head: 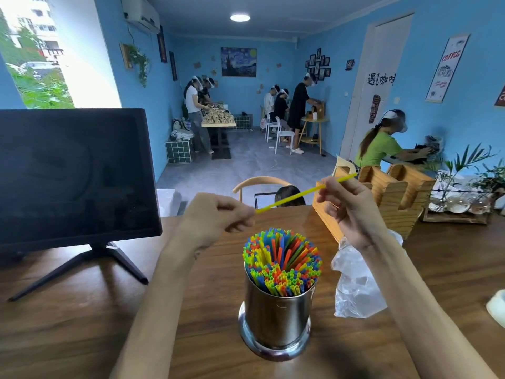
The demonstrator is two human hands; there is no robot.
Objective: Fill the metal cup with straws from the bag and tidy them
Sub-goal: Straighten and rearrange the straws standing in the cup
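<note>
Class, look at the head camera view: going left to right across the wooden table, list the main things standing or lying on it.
Black monitor on its stand → shiny metal cup packed with coloured straws → crumpled clear plastic bag → slotted light wooden holder → wooden tray of glassware with green plants.

We see a polished metal cup, its mirror-bright wall throwing back the brown desk, which is wood with a smooth, faintly glossy grain. The straws crammed inside the cup look like thin, smooth plastic. Right of the cup lies a crinkled bag of clear, shiny film. Left of it stands a monitor with a glossy dark screen. Beyond the bag sits a holder of pale, matt, unvarnished wood.
</note>
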